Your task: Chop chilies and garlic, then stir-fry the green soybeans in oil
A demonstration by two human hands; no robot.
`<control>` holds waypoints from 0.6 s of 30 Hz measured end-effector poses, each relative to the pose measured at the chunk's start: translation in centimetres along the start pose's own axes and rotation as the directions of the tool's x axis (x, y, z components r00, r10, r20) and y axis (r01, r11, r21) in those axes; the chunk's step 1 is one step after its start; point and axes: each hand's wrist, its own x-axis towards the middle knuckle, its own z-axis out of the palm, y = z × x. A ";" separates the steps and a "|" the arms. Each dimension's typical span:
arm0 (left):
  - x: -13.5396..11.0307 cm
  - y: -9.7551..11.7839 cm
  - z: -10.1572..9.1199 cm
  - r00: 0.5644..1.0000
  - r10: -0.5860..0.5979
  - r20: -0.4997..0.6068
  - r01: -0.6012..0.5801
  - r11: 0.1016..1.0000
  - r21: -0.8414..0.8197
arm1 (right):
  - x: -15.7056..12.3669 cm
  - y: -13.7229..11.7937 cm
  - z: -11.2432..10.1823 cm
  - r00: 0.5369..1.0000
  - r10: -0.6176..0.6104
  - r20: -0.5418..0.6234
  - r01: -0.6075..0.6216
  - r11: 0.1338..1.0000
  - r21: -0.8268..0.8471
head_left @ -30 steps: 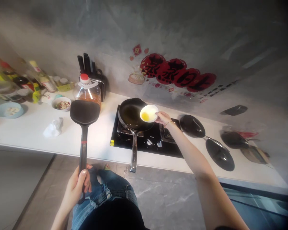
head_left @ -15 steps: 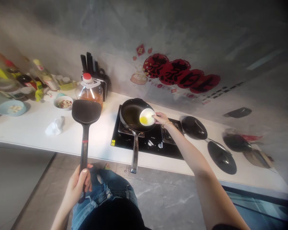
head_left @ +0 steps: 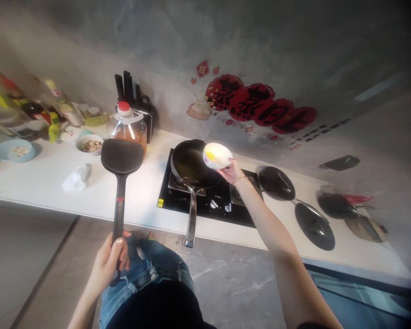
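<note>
Bowl (head_left: pixel 223 154): in the air over the right side of the frying pan (head_left: pixel 188 167), with a small yellow pool (head_left: pixel 210 156) toward its left.
Right hand (head_left: pixel 231 172): fingers pinch the bowl at its near-right rim; a slick rim or a loose pinch could let it slip into the pan.
Pan surface: dark and glossy, apparently oiled; if it is hot, liquid falling from that height might spit toward the wrist. Whether a flame burns cannot be told.
Pan handle (head_left: pixel 191 221): juts past the front edge of the desk (head_left: pixel 140 212); a brush from the jeans (head_left: pixel 164 260) could swing the pan on the cooktop (head_left: pixel 164 196).
Left hand (head_left: pixel 111 256): fingers wrap the handle of the black spatula (head_left: pixel 122 156), raised head-up and well apart from the pan; a careless sideways swing could knock the oil jug (head_left: pixel 130 130) behind.
</note>
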 end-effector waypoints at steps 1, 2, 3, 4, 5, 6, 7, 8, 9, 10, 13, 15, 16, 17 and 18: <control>0.0 0.1 0.1 1.000 -0.003 0.002 0.003 1.000 0.000 | -0.2 -0.1 -0.1 1.000 -0.010 0.004 0.010 1.000 0.012; 0.0 0.1 0.2 1.000 -0.005 0.007 0.005 1.000 0.000 | -0.5 -0.2 -0.3 1.000 -0.017 0.004 0.017 1.000 0.026; 0.1 0.1 0.3 1.000 -0.004 0.014 0.004 1.000 0.002 | -0.7 -0.3 -0.6 1.000 -0.018 -0.001 0.018 0.999 0.040; 0.1 0.1 0.4 1.000 -0.001 0.024 0.001 1.000 0.002 | -0.9 -0.5 -0.8 1.000 -0.016 -0.009 0.017 0.998 0.054; 0.2 0.0 0.5 0.999 0.003 0.034 -0.003 1.000 0.002 | -1.1 -0.6 -1.0 1.000 -0.012 -0.021 0.013 0.998 0.063; 0.2 -0.1 0.6 0.999 0.007 0.042 -0.007 1.000 -0.001 | -1.3 -0.8 -1.2 1.000 -0.009 -0.030 0.011 0.998 0.065; 0.2 -0.2 0.7 0.999 0.010 0.046 -0.010 1.000 -0.004 | -1.6 -1.0 -1.3 0.999 -0.008 -0.040 0.010 0.998 0.060; 0.3 -0.3 0.9 0.999 0.011 0.047 -0.010 1.000 -0.009 | -1.8 -1.2 -1.3 0.999 -0.008 -0.050 0.010 0.999 0.049; 0.3 -0.4 1.0 0.999 0.011 0.044 -0.010 1.000 -0.015 | -2.1 -1.4 -1.3 0.998 -0.008 -0.063 0.010 0.999 0.040; 0.3 -0.5 1.2 0.999 0.011 0.038 -0.010 1.000 -0.024 | -2.5 -1.5 -1.2 0.996 -0.003 -0.085 0.006 0.999 0.038; 0.2 -0.5 1.4 1.000 0.015 0.018 -0.014 0.997 -0.070 | -3.4 -1.6 -0.6 0.983 0.022 -0.182 -0.008 0.997 0.078; 0.4 -0.4 1.1 1.000 0.026 0.000 -0.026 0.994 -0.111 | -3.8 -1.4 -0.1 0.980 0.008 -0.201 0.010 0.996 0.089; 0.5 -0.3 0.8 0.999 0.034 -0.015 -0.036 0.991 -0.130 | -3.9 -1.3 0.2 0.981 -0.004 -0.196 0.021 0.996 0.088; 0.6 -0.2 0.3 0.998 0.045 -0.036 -0.050 0.988 -0.148 | -4.0 -1.2 0.6 0.984 -0.016 -0.177 0.031 0.996 0.083; 0.7 -0.2 -0.3 0.996 0.057 -0.064 -0.066 0.984 -0.164 | -4.2 -1.1 1.1 0.987 -0.027 -0.159 0.040 0.996 0.078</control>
